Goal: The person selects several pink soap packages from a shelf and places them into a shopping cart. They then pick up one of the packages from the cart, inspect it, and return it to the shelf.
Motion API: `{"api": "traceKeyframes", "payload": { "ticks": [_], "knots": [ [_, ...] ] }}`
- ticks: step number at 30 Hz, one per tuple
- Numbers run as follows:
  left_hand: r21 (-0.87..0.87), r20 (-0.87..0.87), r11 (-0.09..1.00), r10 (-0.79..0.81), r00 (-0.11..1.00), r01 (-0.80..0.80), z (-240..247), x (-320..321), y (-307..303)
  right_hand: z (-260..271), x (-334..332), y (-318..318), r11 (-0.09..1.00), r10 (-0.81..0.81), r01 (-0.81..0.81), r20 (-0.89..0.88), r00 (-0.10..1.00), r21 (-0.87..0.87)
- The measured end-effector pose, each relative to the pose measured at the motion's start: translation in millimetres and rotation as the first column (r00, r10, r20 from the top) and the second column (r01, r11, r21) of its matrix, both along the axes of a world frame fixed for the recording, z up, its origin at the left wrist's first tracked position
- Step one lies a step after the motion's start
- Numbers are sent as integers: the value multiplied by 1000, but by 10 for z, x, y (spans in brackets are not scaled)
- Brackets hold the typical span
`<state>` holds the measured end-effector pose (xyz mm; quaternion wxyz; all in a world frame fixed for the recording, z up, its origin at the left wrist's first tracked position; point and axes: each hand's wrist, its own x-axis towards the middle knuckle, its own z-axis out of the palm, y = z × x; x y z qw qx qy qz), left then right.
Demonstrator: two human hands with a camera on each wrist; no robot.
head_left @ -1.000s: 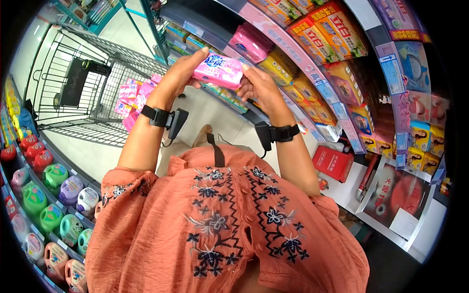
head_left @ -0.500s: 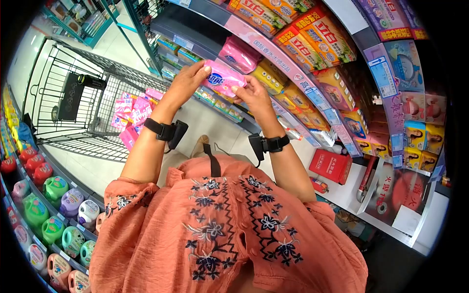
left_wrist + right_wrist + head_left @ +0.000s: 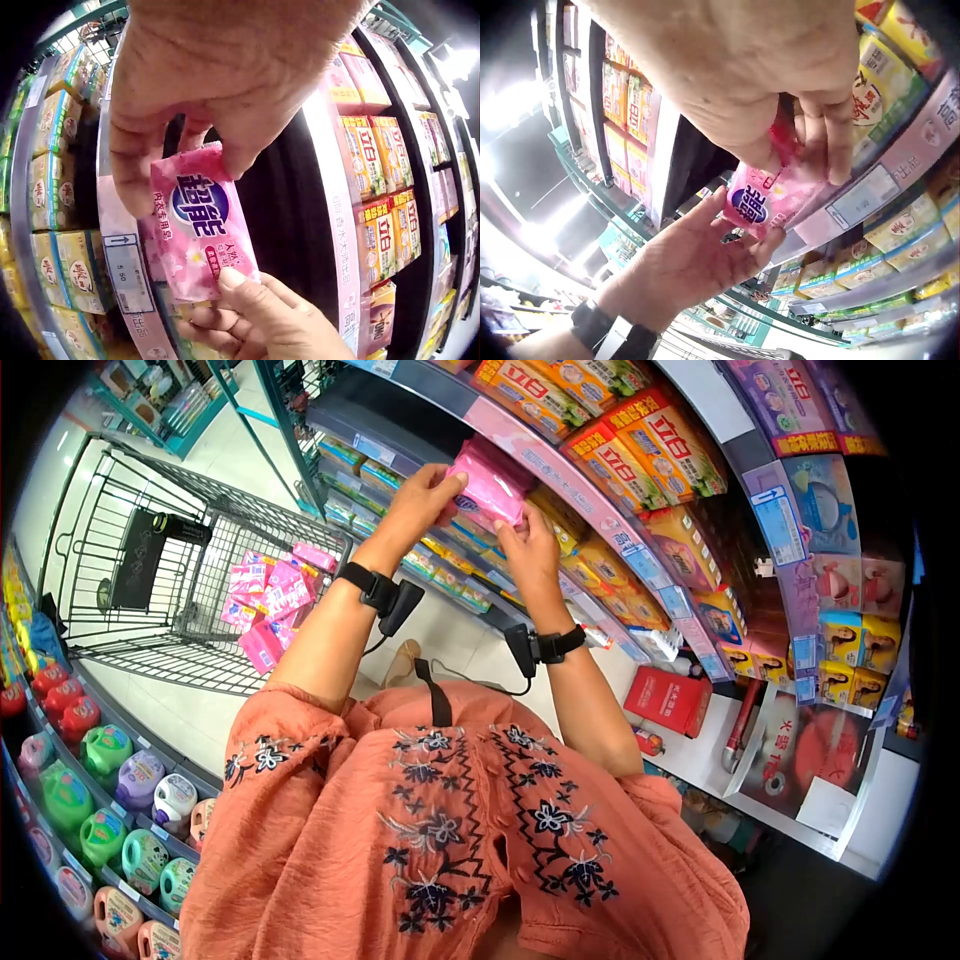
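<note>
Both grips, L hand & R hand, pinch pink soap pkt w/ blue oval logo.

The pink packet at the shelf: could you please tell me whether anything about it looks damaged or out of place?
Nothing stands out. The pink packet looks intact and uncrushed, pinched between the left hand and right hand before a dark gap in the shelf row.

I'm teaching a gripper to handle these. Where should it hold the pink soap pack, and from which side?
Probably by its short ends, from above and below: the soap pack is a flat oblong, the left hand pinching its top end and the right hand its bottom, which leaves the broad faces free.
</note>
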<state>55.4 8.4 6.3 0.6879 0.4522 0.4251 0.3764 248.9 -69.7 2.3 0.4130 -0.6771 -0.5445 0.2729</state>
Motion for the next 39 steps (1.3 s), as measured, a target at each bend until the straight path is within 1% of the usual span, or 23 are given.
{"api": "traceKeyframes", "payload": {
  "ticks": [1,4,5,8,9,11,14,15,18,20,21,23,24,26,27,29,30,32,36,38,39],
  "knots": [
    [20,-2,1000,-3,1000,4,-1,27,39,-29,8,31,1000,-9,9,-23,1000,-2],
    [1,4,1000,2,1000,-2,-118,92,165,-93,-44,87,996,-92,93,-52,994,13],
    [2,8,1000,25,1000,-25,-171,120,188,-110,-66,87,994,-90,89,22,996,59],
    [42,-45,999,16,999,-14,-181,107,253,-2,-118,109,990,-101,98,18,995,102],
    [39,-31,999,33,999,-32,-158,120,246,-8,-113,111,991,-104,104,-5,995,87],
    [57,-68,998,40,997,-36,-108,118,254,-16,-106,136,992,-108,111,-51,993,56],
    [122,-108,989,98,989,-84,-88,167,287,-26,-74,197,990,-113,119,-84,990,72],
    [151,-117,983,125,985,-107,-122,193,319,1,-80,215,990,-128,130,-50,991,59],
    [258,-175,961,151,973,-103,-207,264,461,121,-111,269,988,-153,152,47,987,36],
    [276,-239,958,147,960,-78,-202,283,519,244,-144,275,988,-151,148,104,983,38],
    [285,-271,956,145,952,-65,-170,280,534,286,-149,279,993,-120,120,90,989,10],
    [252,-297,968,82,951,-5,-111,265,556,341,-135,279,997,-62,65,61,996,-46],
    [236,-309,971,50,950,26,-123,270,574,315,-99,290,997,-57,62,113,992,-48],
    [259,-333,965,60,941,30,-162,282,595,209,-13,334,997,-43,55,214,976,-52],
    [269,-345,963,65,936,33,-227,292,602,193,6,330,996,-37,51,197,980,-68],
    [303,-329,953,132,935,-28,-362,319,604,156,43,323,994,-26,43,163,986,-98],
    [320,-320,946,165,933,-58,-386,329,605,106,56,314,995,-37,49,137,990,-85],
    [317,-326,946,174,929,-66,-430,348,623,-5,63,295,996,-55,60,85,995,-60],
    [278,-362,958,176,916,-74,-362,353,603,238,-96,192,999,5,3,237,972,-32],
    [302,-393,951,189,900,-68,-293,360,594,259,-110,204,999,35,-28,323,946,-27],
    [313,-407,948,195,892,-64,-310,373,596,248,-101,217,999,29,-17,327,945,-41]
  ]
}}
